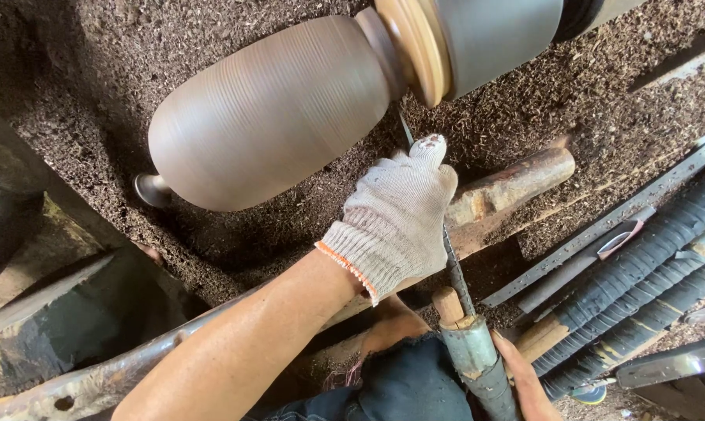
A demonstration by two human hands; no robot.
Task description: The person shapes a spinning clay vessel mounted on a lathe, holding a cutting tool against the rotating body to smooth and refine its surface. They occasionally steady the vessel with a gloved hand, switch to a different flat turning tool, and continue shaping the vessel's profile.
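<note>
A woodturning workshop: a rounded wooden vessel (270, 113) is mounted on a lathe, its surface blurred and ringed with fine lines, wood shavings (570, 101) blanket the ground, and long-handled turning tools (641, 281) lie in a row alongside

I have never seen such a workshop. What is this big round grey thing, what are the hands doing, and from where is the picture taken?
The picture comes from a camera on the person's head, looking down. The big grey shape is a wooden vessel lying sideways on a turning machine; its blurred lines suggest it spins. The left hand, in a knitted glove, presses a long metal cutting tool onto a wooden rest bar, with the tip near the vessel's neck. The bare right hand holds the tool's handle low down. Wood shavings cover the bed below. More long tools lie on the right.
</note>
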